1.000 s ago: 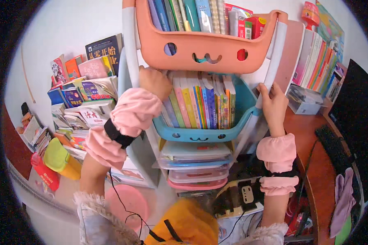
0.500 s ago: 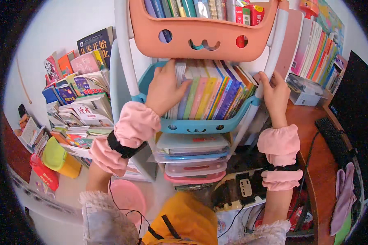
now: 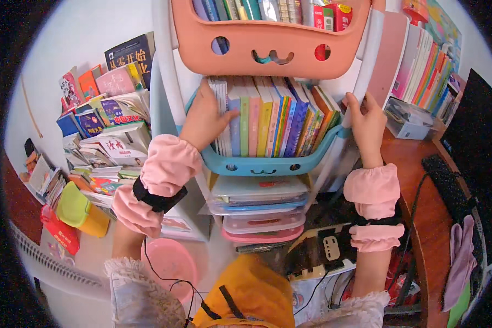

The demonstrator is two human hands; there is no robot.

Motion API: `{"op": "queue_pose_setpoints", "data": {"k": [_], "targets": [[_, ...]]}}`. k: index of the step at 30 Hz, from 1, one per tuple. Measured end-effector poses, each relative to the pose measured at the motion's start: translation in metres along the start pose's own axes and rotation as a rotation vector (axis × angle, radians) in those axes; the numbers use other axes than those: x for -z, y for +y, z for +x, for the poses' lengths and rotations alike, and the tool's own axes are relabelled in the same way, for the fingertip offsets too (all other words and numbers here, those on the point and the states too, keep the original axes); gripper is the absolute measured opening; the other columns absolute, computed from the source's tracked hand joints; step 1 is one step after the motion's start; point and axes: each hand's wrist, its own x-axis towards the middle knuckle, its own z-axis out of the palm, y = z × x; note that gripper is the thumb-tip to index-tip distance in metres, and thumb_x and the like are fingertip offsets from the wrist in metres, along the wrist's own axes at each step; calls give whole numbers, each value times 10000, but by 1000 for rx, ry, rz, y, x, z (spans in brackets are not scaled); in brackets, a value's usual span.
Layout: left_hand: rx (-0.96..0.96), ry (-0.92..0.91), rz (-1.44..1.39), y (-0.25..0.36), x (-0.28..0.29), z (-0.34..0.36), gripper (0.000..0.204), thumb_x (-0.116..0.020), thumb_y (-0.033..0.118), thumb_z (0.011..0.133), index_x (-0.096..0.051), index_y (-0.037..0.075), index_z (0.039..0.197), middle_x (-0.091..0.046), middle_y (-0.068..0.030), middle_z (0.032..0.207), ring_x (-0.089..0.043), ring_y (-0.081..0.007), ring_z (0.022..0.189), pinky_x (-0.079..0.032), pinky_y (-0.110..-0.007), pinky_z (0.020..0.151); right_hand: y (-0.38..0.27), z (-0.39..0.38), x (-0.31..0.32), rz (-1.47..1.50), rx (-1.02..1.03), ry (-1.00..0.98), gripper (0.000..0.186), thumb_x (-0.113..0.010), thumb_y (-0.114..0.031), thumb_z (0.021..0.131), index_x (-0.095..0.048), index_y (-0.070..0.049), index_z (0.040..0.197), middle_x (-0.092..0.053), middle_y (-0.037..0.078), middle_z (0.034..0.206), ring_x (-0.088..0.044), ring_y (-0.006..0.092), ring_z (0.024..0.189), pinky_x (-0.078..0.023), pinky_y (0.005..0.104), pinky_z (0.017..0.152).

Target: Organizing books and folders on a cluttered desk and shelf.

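Note:
A row of thin books point(image 3: 262, 117) with coloured spines stands in the blue basket point(image 3: 265, 165) of a shelf cart. My left hand point(image 3: 202, 120) is at the row's left end, fingers curled around the white books there and thumb across the spines; its fingertips are partly hidden. Toward the row's right side, several books lean. My right hand point(image 3: 366, 128) closes on the white post point(image 3: 358, 98) at the cart's right side, thumb in front and fingers behind.
An orange basket point(image 3: 268, 54) of books is overhead. Clear lidded boxes point(image 3: 259, 197) are stacked below. A bookcase with picture books point(image 3: 120, 145) stands at left, a pink bin point(image 3: 171, 265) on the floor. To the right are a brown desk point(image 3: 407, 180), a keyboard point(image 3: 448, 177) and cables.
My left hand has shifted left along the basket, and the book row now sits farther left and more upright, spines more in view. My right hand stays at the post.

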Motion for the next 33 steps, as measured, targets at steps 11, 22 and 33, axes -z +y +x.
{"op": "queue_pose_setpoints", "data": {"k": [11, 22, 33], "targets": [[266, -134, -30, 4, 8, -4, 1023, -765, 182, 624, -70, -83, 1326, -391, -330, 1227, -508, -451, 1016, -450, -426, 847, -44, -18, 3, -153, 512, 333, 316, -626, -227, 801, -526, -11, 1008, -599, 177, 750, -588, 360, 633, -464, 426, 595], [292, -160, 99, 11, 2, 1, 1043, -774, 195, 601, -74, -113, 1309, -460, -316, 1151, -573, -416, 892, -491, -429, 740, -19, -84, -78, -157, 68, -533, 434, -605, -308, 813, -588, 91, 642, -572, 232, 578, -617, 343, 580, -479, 396, 527], [76, -199, 123, 7, 3, 9, 940, -745, 218, 636, -154, -91, 1299, -548, -291, 1003, -583, -410, 856, -491, -433, 700, -18, -91, -84, -123, 53, -482, 443, -553, -305, 855, -567, 85, 647, -573, 267, 635, -593, 403, 592, -466, 450, 528]]}}
